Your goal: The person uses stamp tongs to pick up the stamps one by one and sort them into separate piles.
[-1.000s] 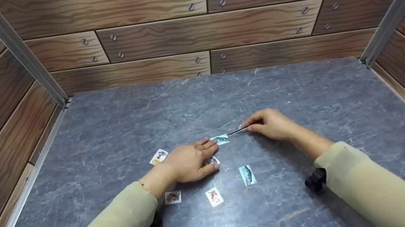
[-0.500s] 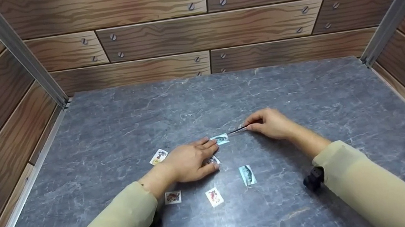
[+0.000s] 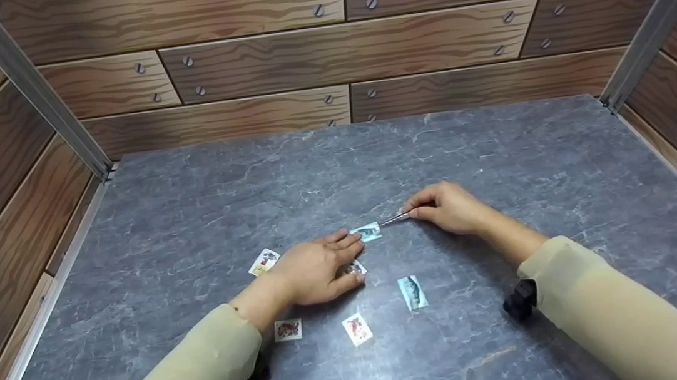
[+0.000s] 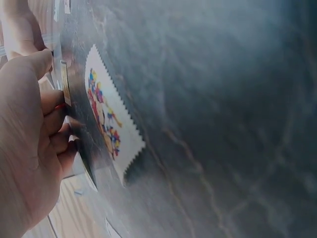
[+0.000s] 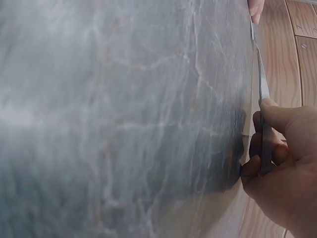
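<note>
Sleeves (image 3: 175, 371) came in first from the near edge, and beyond the left cuff two small stamps lay flat on the desk (image 3: 311, 174): a red-figured stamp (image 3: 357, 329) and a brown-patterned stamp (image 3: 288, 329). A little farther off, to the right, lay the nearer blue-green stamp (image 3: 413, 293), touched by neither of the hands. Past those the left hand (image 3: 316, 272) was laid down flat, fingers out and gripping nothing; a half-covered stamp (image 3: 355, 268) showed between thumb and forefinger, and a yellow-and-white stamp (image 3: 264, 261) poked out on the far side of the wrist. Its fingertips rested at the left end of the farther blue-green stamp (image 3: 367, 231), clearly the one being worked on. From the other side the right hand (image 3: 451, 209) pinched a pair of slim tweezers (image 3: 395, 217), the tips at that stamp's right edge; whether they had hold of the paper I couldn't tell. To my eye, the step in hand was steadying the stamp while the tweezers took its edge. The next move seemed to call for a light nip, with the left fingers easing off before any lift, lest the paper crease. Behind everything stood the wood-patterned wall (image 3: 349, 50).
</note>
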Available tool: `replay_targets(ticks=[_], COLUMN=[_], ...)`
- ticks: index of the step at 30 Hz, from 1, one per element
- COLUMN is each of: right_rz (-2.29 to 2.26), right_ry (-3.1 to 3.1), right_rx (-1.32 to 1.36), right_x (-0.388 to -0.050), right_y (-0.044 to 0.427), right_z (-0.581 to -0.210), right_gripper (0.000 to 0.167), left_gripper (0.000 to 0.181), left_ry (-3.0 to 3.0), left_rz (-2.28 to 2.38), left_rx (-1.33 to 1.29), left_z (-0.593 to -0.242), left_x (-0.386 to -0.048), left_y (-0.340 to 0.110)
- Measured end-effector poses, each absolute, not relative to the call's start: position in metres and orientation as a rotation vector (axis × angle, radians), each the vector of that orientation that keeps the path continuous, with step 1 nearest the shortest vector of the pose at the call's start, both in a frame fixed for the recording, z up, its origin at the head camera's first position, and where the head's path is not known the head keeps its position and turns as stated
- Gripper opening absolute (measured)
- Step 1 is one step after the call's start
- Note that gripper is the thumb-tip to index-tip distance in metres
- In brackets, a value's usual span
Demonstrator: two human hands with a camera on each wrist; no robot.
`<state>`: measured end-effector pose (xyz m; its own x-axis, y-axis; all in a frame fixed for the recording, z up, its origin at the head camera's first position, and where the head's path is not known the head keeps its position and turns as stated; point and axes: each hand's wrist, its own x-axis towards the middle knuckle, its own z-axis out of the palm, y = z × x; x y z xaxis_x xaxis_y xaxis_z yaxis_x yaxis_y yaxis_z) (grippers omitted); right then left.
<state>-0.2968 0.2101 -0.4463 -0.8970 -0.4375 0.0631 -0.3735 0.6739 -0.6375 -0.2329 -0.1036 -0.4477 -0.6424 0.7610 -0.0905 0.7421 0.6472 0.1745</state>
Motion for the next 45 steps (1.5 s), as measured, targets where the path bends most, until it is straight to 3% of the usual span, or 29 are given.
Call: replay_targets(ticks=[22, 45], right_rz=[-1.006, -1.070], right_ry=[2.857, 2.921], right_rx=[-0.732, -0.604], right_x=[-0.294, -0.288], right_y=[0.216, 0.268], right_z=[-0.447, -0.422], right_gripper=[0.012, 0.016], left_gripper=[0.072, 0.070], left_ry=[2.732, 2.632], left_rz=[0.236, 0.037], left_rx=[1.263, 1.660], left_z=[-0.437, -0.438], left_x=[-0.225, -0.173], left_y=[-0.106, -0.078])
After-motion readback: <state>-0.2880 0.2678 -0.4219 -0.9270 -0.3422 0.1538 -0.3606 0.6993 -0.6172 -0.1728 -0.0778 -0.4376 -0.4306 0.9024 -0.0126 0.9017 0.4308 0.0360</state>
